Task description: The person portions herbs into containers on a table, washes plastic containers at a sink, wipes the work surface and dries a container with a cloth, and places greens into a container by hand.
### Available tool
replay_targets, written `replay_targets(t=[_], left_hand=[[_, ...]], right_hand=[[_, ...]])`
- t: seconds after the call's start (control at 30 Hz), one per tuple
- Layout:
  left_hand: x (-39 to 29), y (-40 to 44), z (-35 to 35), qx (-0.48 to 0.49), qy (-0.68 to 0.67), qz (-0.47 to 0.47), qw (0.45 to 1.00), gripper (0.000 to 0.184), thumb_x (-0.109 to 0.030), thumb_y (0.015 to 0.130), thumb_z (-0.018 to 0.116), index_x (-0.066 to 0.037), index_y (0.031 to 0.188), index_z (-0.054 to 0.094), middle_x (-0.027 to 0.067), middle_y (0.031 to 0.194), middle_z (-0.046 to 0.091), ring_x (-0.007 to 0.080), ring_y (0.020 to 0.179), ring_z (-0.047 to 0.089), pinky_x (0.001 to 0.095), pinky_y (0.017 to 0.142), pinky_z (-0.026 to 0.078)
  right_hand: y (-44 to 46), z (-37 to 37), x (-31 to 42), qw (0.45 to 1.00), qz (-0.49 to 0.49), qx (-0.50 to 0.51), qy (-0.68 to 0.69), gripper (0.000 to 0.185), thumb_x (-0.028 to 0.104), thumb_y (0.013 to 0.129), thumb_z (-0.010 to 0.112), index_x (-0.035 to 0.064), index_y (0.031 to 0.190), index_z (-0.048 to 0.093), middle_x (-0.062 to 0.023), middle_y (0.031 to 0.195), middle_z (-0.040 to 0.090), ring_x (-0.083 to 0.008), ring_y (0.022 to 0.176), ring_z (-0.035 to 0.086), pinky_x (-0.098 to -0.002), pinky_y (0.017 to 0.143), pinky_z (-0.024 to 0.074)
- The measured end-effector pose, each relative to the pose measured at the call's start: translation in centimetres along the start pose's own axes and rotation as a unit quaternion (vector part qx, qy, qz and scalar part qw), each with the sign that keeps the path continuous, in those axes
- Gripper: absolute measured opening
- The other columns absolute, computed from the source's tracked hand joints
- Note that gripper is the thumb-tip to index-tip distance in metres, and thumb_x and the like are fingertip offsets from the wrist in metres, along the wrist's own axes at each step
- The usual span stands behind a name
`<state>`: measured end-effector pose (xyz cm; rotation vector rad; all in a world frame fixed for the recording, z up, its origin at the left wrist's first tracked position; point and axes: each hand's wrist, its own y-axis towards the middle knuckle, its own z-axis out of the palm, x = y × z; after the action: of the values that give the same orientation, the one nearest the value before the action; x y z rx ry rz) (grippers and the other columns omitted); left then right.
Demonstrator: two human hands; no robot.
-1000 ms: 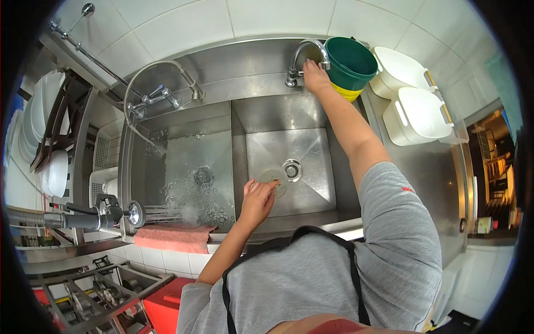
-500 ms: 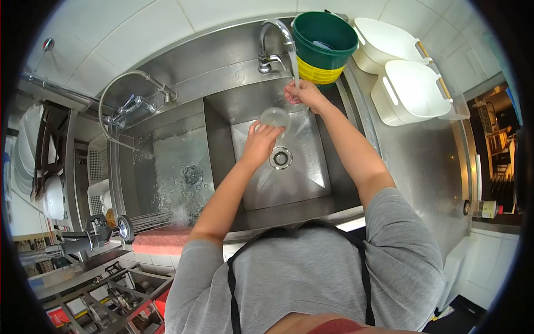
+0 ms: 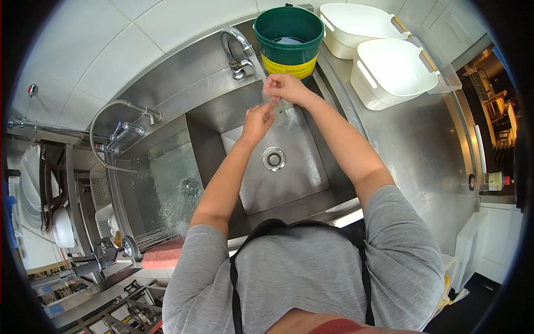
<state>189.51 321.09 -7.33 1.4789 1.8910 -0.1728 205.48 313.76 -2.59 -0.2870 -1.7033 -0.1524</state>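
Under the stream of the curved tap (image 3: pixel 236 42), both my hands are close together over the right-hand steel sink (image 3: pixel 300 158). My left hand (image 3: pixel 258 122) has its fingers curled at the edge of a small clear round dish (image 3: pixel 282 116), which is hard to see against the wet steel. My right hand (image 3: pixel 286 89) is just above it, fingers bent and pinched together where the water falls. Whether anything is between those fingers is hidden. The sink's drain (image 3: pixel 273 159) lies below and nearer to me.
Left of the divider, a second basin (image 3: pixel 172 178) holds water, with a spray head (image 3: pixel 130 247) jetting into it. A green bucket (image 3: pixel 289 50) stands behind the sink. White tubs (image 3: pixel 384 92) sit on the right counter (image 3: pixel 417 145). Plates (image 3: pixel 30 183) stand racked at far left.
My left hand has moved up toward the tap with the clear dish, closing the gap to my right hand. The view has shifted slightly; water still runs.
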Motion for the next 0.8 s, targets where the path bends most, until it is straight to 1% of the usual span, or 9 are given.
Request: replay_targets(t=[0.17,0.23,0.37,0.43,0.5,0.63,0.73,0.77,0.8], left_hand=[[0.4,0.2,-0.4,-0.017,-0.004,0.016,1.0,0.034,-0.005,0.069,0.068,-0.011,0.102,0.062,0.0079,0.081,0.063,0.0267,0.075,0.058,0.0359,0.073,0.046],[1.1,0.3,-0.6,0.019,-0.019,-0.029,0.999,0.03,-0.004,0.071,0.066,-0.01,0.1,0.06,0.0034,0.082,0.063,0.0232,0.09,0.058,0.0386,0.092,0.037],[2.2,0.8,-0.6,0.042,-0.27,-0.114,0.955,0.035,-0.001,0.069,0.067,-0.009,0.102,0.058,0.0056,0.09,0.06,0.0224,0.099,0.055,0.0365,0.095,0.036],[1.4,1.2,-1.1,-0.164,-0.124,-0.013,0.979,0.046,-0.003,0.067,0.071,-0.002,0.109,0.052,0.0097,0.11,0.052,0.0213,0.107,0.048,0.0327,0.094,0.038],[1.2,1.2,-1.8,-0.192,-0.1,-0.047,0.975,0.053,-0.007,0.067,0.073,-0.004,0.114,0.048,0.0115,0.117,0.045,0.0228,0.112,0.043,0.0341,0.095,0.036],[1.2,0.8,-2.1,-0.21,-0.137,-0.204,0.946,0.069,-0.022,0.069,0.076,-0.011,0.126,0.04,0.0147,0.129,0.033,0.0292,0.118,0.039,0.0358,0.095,0.036],[1.6,0.2,-1.5,-0.096,-0.223,-0.323,0.915,0.081,-0.047,0.073,0.07,-0.011,0.134,0.031,0.014,0.136,0.028,0.0316,0.122,0.036,0.0392,0.094,0.039],[1.7,0.1,-1.3,-0.097,-0.223,-0.323,0.915,0.081,-0.047,0.073,0.07,-0.011,0.134,0.031,0.014,0.136,0.028,0.0316,0.122,0.036,0.0392,0.094,0.039],[1.2,-0.3,-1.1,-0.054,-0.346,-0.427,0.834,0.083,-0.054,0.075,0.063,-0.011,0.136,0.027,0.0138,0.139,0.023,0.0346,0.123,0.034,0.0414,0.095,0.038]], right_hand=[[-0.1,-0.2,-0.1,0.917,-0.027,0.065,-0.394,0.032,0.031,0.082,0.063,0.0036,0.099,0.059,-0.0103,0.088,0.063,-0.0206,0.079,0.062,-0.0322,0.069,0.0475],[-0.7,0.3,-1.2,0.94,-0.009,0.079,-0.333,0.035,0.032,0.082,0.063,0.0038,0.102,0.058,-0.0107,0.09,0.063,-0.0243,0.081,0.062,-0.0336,0.072,0.047],[-2.2,1.2,-2.9,0.952,-0.08,0.048,-0.292,0.037,0.028,0.083,0.062,0.0056,0.112,0.054,-0.0103,0.089,0.062,-0.0253,0.082,0.061,-0.0341,0.073,0.0474],[-1.6,1.3,-4.5,0.947,-0.071,0.015,-0.312,0.036,0.027,0.084,0.062,0.0059,0.112,0.053,-0.0087,0.087,0.062,-0.0229,0.08,0.061,-0.0334,0.072,0.0478],[-0.7,2.0,-6.1,0.987,0.14,-0.039,0.071,0.032,0.023,0.084,0.061,0.0068,0.11,0.053,-0.0047,0.082,0.06,-0.017,0.076,0.06,-0.0312,0.067,0.048],[-1.3,3.4,-5.3,0.923,0.265,-0.1,0.26,0.022,0.019,0.084,0.06,0.0078,0.102,0.053,-0.0017,0.081,0.057,-0.0135,0.07,0.058,-0.0293,0.062,0.0472],[-1.3,3.7,-4.3,0.963,0.237,-0.093,0.087,0.018,0.016,0.084,0.06,0.0061,0.097,0.052,-0.0032,0.08,0.056,-0.0142,0.072,0.058,-0.0303,0.061,0.0468],[-1.4,3.6,-4.1,0.988,0.145,-0.024,-0.051,0.018,0.015,0.083,0.061,0.0051,0.094,0.051,-0.0042,0.08,0.056,-0.015,0.075,0.058,-0.0309,0.062,0.0468],[-1.6,3.6,-3.6,0.98,0.049,0.047,-0.185,0.018,0.014,0.081,0.063,0.004,0.091,0.051,-0.0052,0.08,0.056,-0.0159,0.077,0.059,-0.0314,0.063,0.0468]])
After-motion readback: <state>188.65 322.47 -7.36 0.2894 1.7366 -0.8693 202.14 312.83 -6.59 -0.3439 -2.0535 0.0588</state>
